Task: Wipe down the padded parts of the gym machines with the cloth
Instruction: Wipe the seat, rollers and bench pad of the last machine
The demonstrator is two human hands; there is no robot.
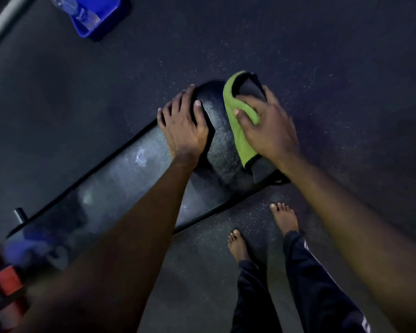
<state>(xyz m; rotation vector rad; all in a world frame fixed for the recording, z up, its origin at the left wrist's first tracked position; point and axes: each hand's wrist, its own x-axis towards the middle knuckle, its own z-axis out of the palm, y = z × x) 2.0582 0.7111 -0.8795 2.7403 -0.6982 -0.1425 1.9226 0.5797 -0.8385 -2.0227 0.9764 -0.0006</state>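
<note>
Wiping the far end of the pad point(130, 179): right hand point(262, 131) clasps the green cloth point(231, 97), left hand point(183, 123) lies flat, bracing. Next, likely a sweep nearward.

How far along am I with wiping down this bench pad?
Midway, it seems. The bench pad shows a streaky sheen along its length, so it has likely been passed over. Now the right hand presses the cloth on its far end while the left hand braces beside it. A whitish smear mid-pad is left; other machines are out of view.
</note>
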